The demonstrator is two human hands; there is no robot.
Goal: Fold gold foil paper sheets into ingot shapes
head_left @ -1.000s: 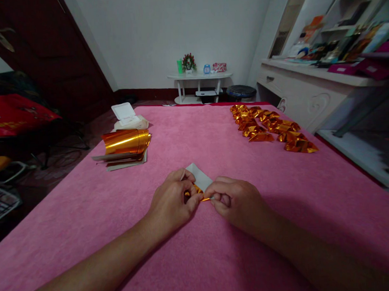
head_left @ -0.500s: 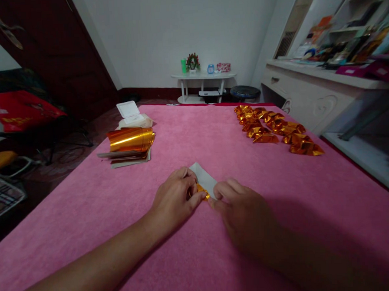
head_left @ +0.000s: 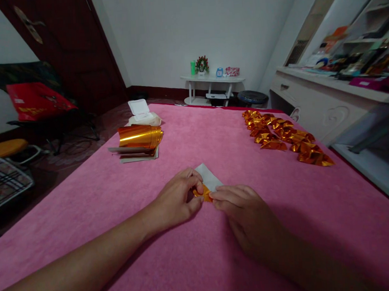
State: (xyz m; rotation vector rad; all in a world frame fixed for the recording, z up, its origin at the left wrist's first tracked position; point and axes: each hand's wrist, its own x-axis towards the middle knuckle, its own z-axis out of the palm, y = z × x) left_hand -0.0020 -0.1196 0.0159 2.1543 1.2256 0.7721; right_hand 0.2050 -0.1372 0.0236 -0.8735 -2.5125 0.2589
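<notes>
A partly folded sheet of gold foil paper (head_left: pixel 209 176) lies on the pink cloth in front of me, its pale backing facing up and a gold folded edge toward me. My left hand (head_left: pixel 180 196) pinches the left end of this fold, thumb near the edge and fingers curled over it. My right hand (head_left: pixel 246 212) rests on the right end with its fingers stretched out and lying flat on the fold. Its thumb is mostly hidden beneath the hand.
A stack of gold foil sheets (head_left: pixel 138 137) sits at the left, before an open white box (head_left: pixel 140 109). Folded gold foil pieces (head_left: pixel 280 130) lie in rows at the right. Beyond the pink-covered table (head_left: pixel 86 203) stand a small white table (head_left: pixel 213 79) and a stool (head_left: pixel 252 97).
My right hand's curled fingers have straightened and now lie flat over the fold. My left hand stays on the left end. The whole view has shifted slightly.
</notes>
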